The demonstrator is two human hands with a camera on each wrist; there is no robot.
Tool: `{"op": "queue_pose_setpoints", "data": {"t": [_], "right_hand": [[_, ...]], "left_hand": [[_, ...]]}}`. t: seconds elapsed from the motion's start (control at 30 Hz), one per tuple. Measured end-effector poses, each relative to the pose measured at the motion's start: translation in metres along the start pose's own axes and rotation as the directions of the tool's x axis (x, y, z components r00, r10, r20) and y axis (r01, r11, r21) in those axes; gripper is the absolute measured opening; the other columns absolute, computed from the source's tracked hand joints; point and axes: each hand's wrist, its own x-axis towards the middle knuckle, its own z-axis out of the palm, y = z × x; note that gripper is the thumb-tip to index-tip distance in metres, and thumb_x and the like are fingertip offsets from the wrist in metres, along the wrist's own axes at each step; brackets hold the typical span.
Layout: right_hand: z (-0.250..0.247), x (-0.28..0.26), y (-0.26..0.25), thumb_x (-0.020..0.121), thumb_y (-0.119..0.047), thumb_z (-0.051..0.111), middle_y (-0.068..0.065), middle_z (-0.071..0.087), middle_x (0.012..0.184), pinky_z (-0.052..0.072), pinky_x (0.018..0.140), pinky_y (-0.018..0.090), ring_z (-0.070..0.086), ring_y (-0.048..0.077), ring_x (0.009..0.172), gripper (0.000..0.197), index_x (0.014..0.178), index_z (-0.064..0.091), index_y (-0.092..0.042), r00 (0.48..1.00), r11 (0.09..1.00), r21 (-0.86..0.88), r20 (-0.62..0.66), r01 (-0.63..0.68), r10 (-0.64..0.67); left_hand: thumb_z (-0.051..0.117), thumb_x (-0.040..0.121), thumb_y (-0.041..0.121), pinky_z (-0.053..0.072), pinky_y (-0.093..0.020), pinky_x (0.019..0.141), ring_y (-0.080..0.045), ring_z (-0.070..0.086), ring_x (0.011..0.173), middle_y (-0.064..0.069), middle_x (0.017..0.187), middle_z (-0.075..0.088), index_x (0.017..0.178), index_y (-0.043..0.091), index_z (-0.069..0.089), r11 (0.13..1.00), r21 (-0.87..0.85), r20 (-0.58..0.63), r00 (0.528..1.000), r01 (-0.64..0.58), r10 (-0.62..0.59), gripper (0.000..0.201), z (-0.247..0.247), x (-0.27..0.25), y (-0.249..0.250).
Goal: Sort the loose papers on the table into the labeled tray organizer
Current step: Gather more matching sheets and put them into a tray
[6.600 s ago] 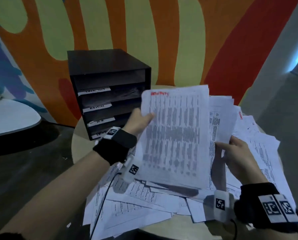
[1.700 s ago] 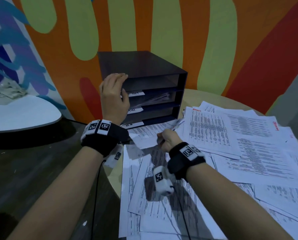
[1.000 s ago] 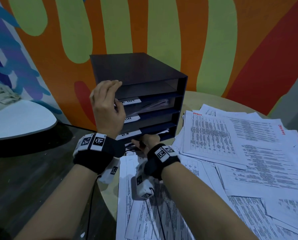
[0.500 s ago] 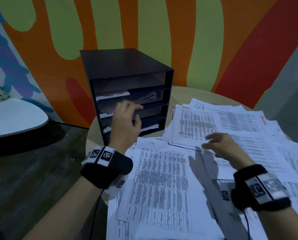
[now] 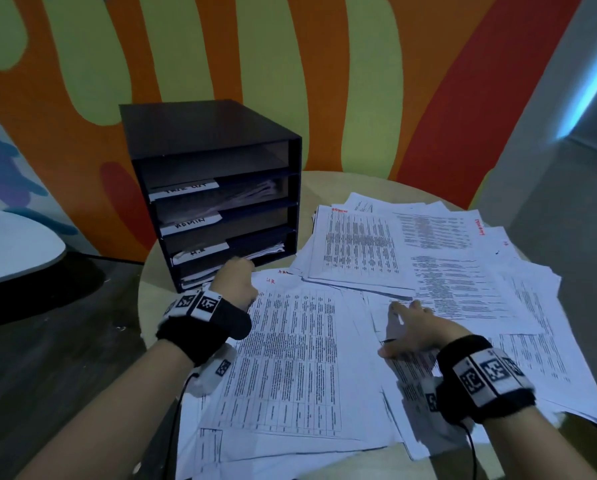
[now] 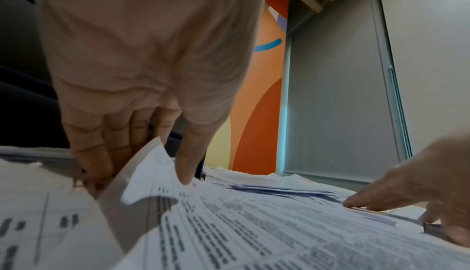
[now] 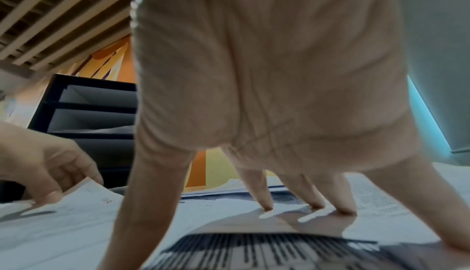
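The dark tray organizer (image 5: 203, 133) stands at the table's back left, its shelves carrying white labels; papers lie in some shelves. Loose printed papers (image 5: 446, 271) cover the round table (image 5: 325, 183). A sheet marked HR in red (image 5: 290, 358) lies on top in front of me. My left hand (image 5: 236, 282) is at its top left corner. In the left wrist view, the left hand (image 6: 140, 180) pinches that lifted corner between thumb and fingers. My right hand (image 5: 408, 327) lies spread on the papers to the right, its straight fingertips (image 7: 267, 207) pressing down.
A white round table (image 5: 13, 244) stands to the left across dark floor. A painted wall rises close behind the organizer. The near table edge (image 5: 359, 469) shows below the papers. A grey wall and doorway are on the right.
My left hand dropped from the organizer's shelves to the HR sheet's corner and took hold of it. My right hand came down and spread flat on the papers.
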Motion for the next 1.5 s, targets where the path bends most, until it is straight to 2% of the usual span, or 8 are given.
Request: {"op": "queue_pose_setpoints", "data": {"t": [0.13,0.27,0.4,0.57,0.9,1.13,1.33,1.5], "right_hand": [[0.002,0.001,0.002,0.077,-0.056,0.071,0.024,0.007,0.157,0.026,0.112,0.054,0.008,0.042,0.146,0.099,0.149,0.016,-0.015,1.0,1.0,0.007,-0.008,0.002,-0.002],[0.001,0.002,0.005,0.076,-0.057,0.071,0.019,0.006,0.159,0.027,0.112,0.054,0.01,0.039,0.146,0.098,0.149,0.019,-0.02,1.0,0.998,0.055,-0.011,0.013,-0.012],[-0.002,0.0,0.01,0.081,-0.059,0.065,0.012,0.031,0.152,0.036,0.104,0.038,0.037,0.03,0.135,0.089,0.147,0.03,-0.012,0.991,0.942,0.326,-0.128,0.074,-0.034],[-0.002,-0.006,0.011,0.074,-0.061,0.067,0.009,0.018,0.161,0.033,0.112,0.044,0.028,0.028,0.144,0.107,0.155,0.015,-0.016,0.979,0.69,0.702,-0.195,0.176,-0.052],[-0.014,-0.026,-0.037,0.067,-0.048,0.082,0.002,0.047,0.146,0.034,0.112,0.043,0.049,0.016,0.13,0.103,0.15,0.029,-0.019,0.871,0.091,0.904,-0.369,0.417,-0.325],[-0.022,-0.038,-0.054,0.076,0.012,0.071,0.015,0.066,0.075,0.051,0.06,0.03,0.062,0.026,0.069,0.014,0.084,0.065,0.003,0.886,0.079,0.889,-0.436,0.451,-0.157],[-0.015,-0.034,0.014,0.076,0.012,0.065,0.014,0.055,0.066,0.041,0.049,0.023,0.051,0.018,0.055,0.008,0.076,0.061,0.005,0.853,0.424,0.812,-0.5,0.402,0.15],[-0.002,-0.039,0.057,0.081,0.013,0.064,0.019,0.059,0.079,0.042,0.053,0.028,0.051,0.025,0.06,0.012,0.091,0.061,0.009,0.86,0.492,0.835,-0.423,0.247,0.285]], "left_hand": [[0.059,0.081,-0.005,0.051,-0.033,0.072,-0.032,0.063,0.096,-0.015,0.107,0.066,0.11,0.008,0.069,0.999,-0.034,-0.028,1.0,-0.007,0.006,0.034,-0.001,-0.002,-0.001],[0.057,0.077,-0.004,0.025,-0.025,0.05,-0.024,0.043,0.058,-0.006,0.057,0.042,0.056,0.013,0.044,0.983,-0.173,-0.058,0.996,0.059,-0.07,0.03,-0.001,-0.008,-0.007],[0.066,0.085,0.002,0.034,-0.024,0.05,-0.018,0.046,0.063,-0.01,0.068,0.05,0.071,0.005,0.059,0.816,-0.577,-0.118,0.992,-0.025,-0.053,0.015,-0.019,-0.023,-0.001],[0.066,0.089,0.007,0.051,-0.026,0.065,-0.022,0.062,0.069,-0.019,0.073,0.063,0.075,0.0,0.059,0.595,-0.758,-0.327,0.945,-0.266,0.005,0.017,-0.065,-0.045,0.015],[0.051,0.095,0.006,0.06,-0.032,0.068,-0.018,0.072,0.083,-0.006,0.095,0.074,0.104,0.007,0.058,0.113,-0.948,-0.278,0.946,-0.299,0.169,0.011,-0.117,-0.056,0.041],[0.054,0.098,0.022,0.057,-0.04,0.076,-0.023,0.067,0.09,-0.012,0.109,0.066,0.109,0.012,0.051,0.349,-0.911,-0.248,0.968,-0.219,-0.041,0.015,-0.075,-0.035,0.058],[0.073,0.085,0.026,0.048,-0.033,0.068,-0.023,0.056,0.087,-0.013,0.115,0.056,0.127,0.01,0.037,0.841,-0.521,0.11,0.989,0.145,-0.102,0.058,-0.04,-0.023,-0.001],[0.081,0.074,0.015,0.045,-0.033,0.073,-0.032,0.056,0.108,-0.018,0.125,0.054,0.125,0.001,0.046,0.968,-0.128,0.151,0.969,0.213,-0.194,0.063,-0.016,-0.03,-0.036]]}}
